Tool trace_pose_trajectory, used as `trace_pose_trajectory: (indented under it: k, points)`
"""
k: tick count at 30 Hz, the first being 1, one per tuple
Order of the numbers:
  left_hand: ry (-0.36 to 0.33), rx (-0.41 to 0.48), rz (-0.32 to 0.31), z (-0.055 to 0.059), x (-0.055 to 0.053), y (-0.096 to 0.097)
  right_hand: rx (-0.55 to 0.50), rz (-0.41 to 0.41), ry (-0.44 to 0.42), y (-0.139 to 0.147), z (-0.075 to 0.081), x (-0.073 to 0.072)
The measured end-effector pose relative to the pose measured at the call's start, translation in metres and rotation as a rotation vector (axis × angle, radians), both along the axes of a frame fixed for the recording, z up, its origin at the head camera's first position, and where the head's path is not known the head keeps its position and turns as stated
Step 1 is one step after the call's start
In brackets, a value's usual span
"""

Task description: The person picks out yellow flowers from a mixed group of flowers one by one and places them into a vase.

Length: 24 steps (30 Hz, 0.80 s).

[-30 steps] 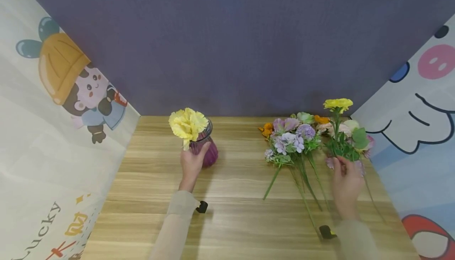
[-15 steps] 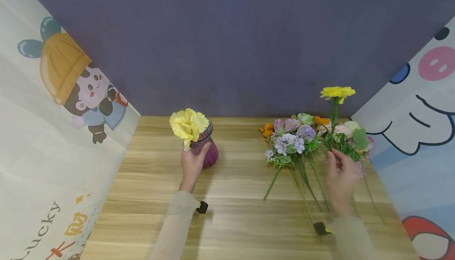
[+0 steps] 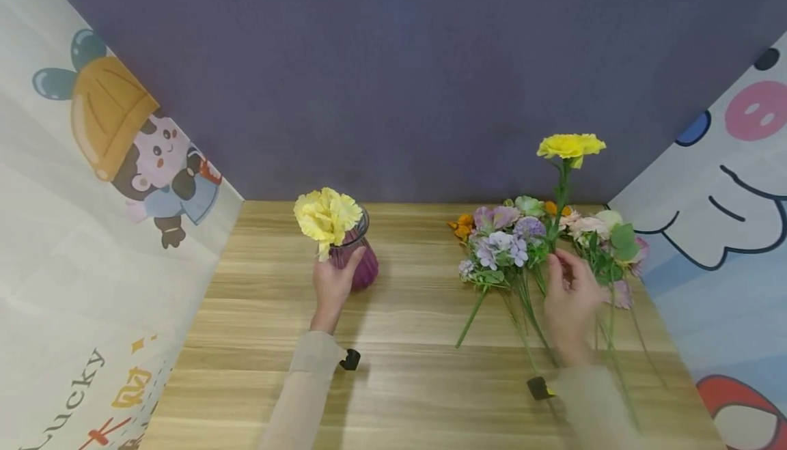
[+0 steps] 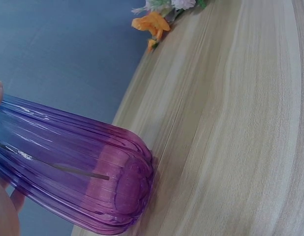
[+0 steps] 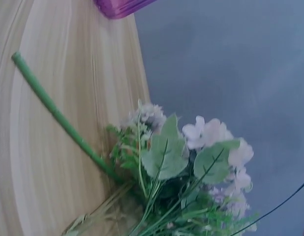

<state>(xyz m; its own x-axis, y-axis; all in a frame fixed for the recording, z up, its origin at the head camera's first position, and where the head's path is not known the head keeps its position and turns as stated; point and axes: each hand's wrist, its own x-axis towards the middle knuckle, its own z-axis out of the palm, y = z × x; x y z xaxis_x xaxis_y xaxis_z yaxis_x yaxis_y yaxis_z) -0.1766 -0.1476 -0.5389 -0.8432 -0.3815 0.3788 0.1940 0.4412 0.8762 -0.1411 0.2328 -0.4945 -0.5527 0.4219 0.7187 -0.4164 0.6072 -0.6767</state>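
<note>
My left hand (image 3: pixel 333 286) grips a ribbed purple glass vase (image 3: pixel 367 269), fingers around its upper part. A pale yellow carnation (image 3: pixel 328 216) leans over the vase's rim, and in the left wrist view a thin stem (image 4: pixel 78 170) shows through the glass. My right hand (image 3: pixel 572 303) pinches the stem of a bright yellow carnation (image 3: pixel 572 145), held upright with its bloom above the other flowers. Beside that hand lies a bunch of lilac flowers (image 3: pixel 501 248), whose white-lilac petals (image 5: pixel 238 152) and leaves fill much of the right wrist view.
Pink and cream flowers (image 3: pixel 593 225) with leaves lie at the table's far right. Orange blooms (image 3: pixel 461 226) sit at the bunch's left edge. A dark wall (image 3: pixel 393 81) stands behind the wooden table (image 3: pixel 418 368); printed panels flank both sides.
My right hand has moved left and slightly away from me, lifting the bright yellow carnation out from among the right-hand flowers. The left hand and vase have stayed nearly still.
</note>
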Motion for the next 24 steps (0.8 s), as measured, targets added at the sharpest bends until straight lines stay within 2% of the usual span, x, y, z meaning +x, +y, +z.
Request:
trace_pose_trajectory:
  k: [6,15,21,24]
  points:
    - [-0.003,-0.008,0.003,0.000,0.000,0.000,0.008,0.024,0.060,-0.018,0.011,-0.004]
    - [-0.028,0.004,0.003,0.001,0.001,0.000,-0.045,0.158,0.049,-0.040,0.017,-0.009]
    - [-0.023,-0.001,0.009,0.001,0.000,-0.001,-0.052,0.225,0.091,-0.060,0.026,-0.016]
    - [-0.026,-0.005,0.010,0.000,0.000,0.000,-0.058,0.268,0.079,-0.070,0.032,-0.019]
